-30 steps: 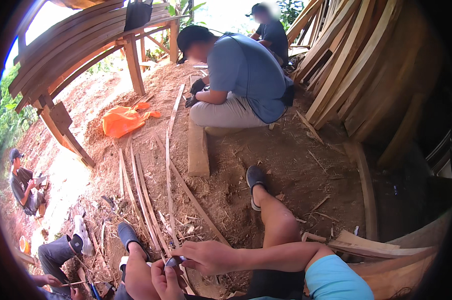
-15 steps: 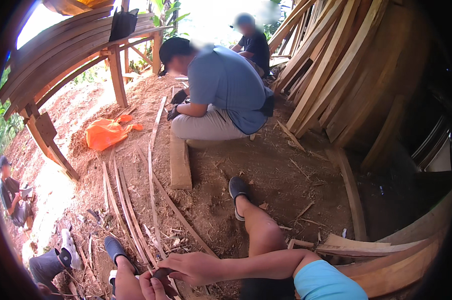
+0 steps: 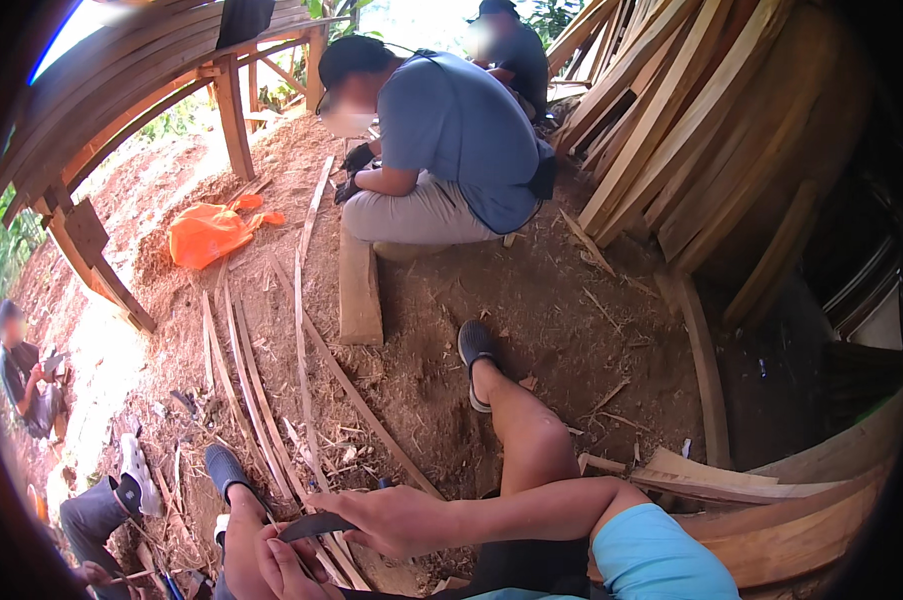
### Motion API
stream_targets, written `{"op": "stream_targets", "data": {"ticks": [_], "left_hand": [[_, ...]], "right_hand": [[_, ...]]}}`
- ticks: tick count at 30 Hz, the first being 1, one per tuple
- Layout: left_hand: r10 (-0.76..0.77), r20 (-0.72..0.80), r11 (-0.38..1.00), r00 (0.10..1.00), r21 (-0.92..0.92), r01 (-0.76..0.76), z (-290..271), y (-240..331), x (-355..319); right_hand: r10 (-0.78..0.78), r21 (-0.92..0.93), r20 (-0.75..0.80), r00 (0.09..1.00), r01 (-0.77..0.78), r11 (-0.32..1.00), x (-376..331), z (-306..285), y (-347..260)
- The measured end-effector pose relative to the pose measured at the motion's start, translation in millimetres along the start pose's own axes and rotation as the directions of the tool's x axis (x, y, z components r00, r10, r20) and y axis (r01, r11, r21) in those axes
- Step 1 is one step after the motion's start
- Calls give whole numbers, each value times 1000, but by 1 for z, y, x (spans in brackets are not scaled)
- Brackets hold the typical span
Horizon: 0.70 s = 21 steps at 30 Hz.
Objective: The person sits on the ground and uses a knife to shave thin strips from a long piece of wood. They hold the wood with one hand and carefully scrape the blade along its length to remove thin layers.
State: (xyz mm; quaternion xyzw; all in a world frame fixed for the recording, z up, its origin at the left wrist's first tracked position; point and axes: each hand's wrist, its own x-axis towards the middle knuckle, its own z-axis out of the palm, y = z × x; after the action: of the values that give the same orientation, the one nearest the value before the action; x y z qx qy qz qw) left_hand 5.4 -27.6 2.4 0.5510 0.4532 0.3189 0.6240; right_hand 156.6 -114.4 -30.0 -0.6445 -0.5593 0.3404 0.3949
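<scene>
At the lower edge, my right hand (image 3: 399,520) is closed on a knife (image 3: 316,525) with a dark, wide blade that points left. The handle is hidden in my fingers. Just left of it, my left hand (image 3: 283,568) is closed, its fingers and thumb up against the blade. A thin strip (image 3: 271,516) sticks out of this hand beneath the blade, over my left leg; its lower part is hidden. On the ground beyond my hands lie several long, narrow wood strips (image 3: 261,410).
A person in a blue shirt (image 3: 456,140) squats ahead by a thick plank (image 3: 360,300). Boards (image 3: 661,110) lean at the right; more planks (image 3: 771,530) lie near my right elbow. An orange bag (image 3: 208,235) rests on sawdust. Other people sit at far left and back.
The knife blade now shows more clearly, lying flatter across my left fingers. Both hands sit at nearly the same place. The whole view has tipped slightly downward.
</scene>
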Motion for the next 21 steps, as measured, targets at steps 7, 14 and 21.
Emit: {"op": "stream_targets", "data": {"ticks": [7,14,21], "left_hand": [[41,60,994,997,-105,-34,10,28,-7],[95,34,994,995,-66,-93,4,18,0],[69,59,996,996,-62,-65,-1,17,0]], "right_hand": [[51,-41,17,999,-50,998,-3,-9,-8],[39,-122,6,999,-38,992,0,1,4],[91,-26,-72,993,-93,995,0,-14,-2]]}}
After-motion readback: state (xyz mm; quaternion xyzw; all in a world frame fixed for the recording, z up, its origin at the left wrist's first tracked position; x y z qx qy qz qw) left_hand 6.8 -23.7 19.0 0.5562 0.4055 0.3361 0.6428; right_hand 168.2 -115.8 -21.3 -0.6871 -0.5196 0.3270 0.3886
